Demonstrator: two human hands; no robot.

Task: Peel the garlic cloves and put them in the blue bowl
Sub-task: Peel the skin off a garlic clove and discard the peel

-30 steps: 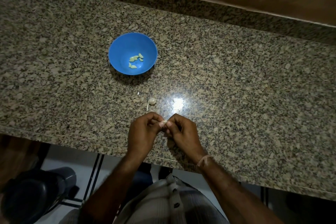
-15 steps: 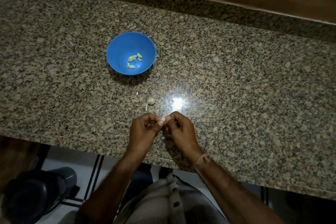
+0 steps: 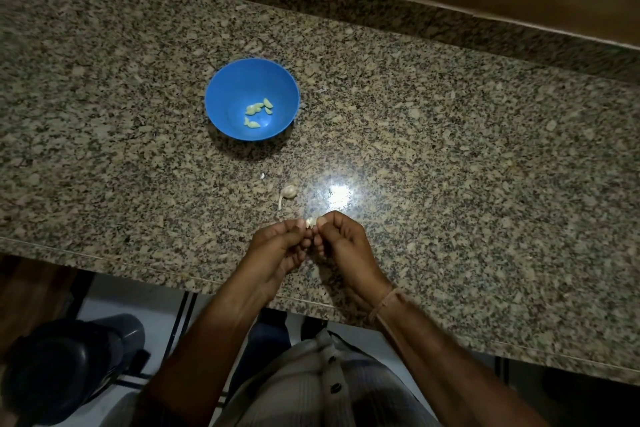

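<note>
While several peeled cloves (image 3: pixel 258 111) lie in the blue bowl (image 3: pixel 221 94) mid-counter (image 3: pixel 450 166), the left hand (image 3: pixel 277 250) and right hand (image 3: pixel 343 243) meet near the front edge, both pinching one garlic clove (image 3: pixel 310 221); a garlic piece (image 3: pixel 288 192) lies between.

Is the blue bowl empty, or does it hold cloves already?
Not empty. The blue bowl stands upright on the counter with a few peeled cloves at its bottom; exact count unclear.

1 round blue plastic bowl (image 3: pixel 221 94); approx. 5 pale peeled garlic cloves (image 3: pixel 254 109) inside; 1 whitish unpeeled clove (image 3: pixel 289 191) mid-frame; 1 pinched clove (image 3: pixel 310 221).
</note>
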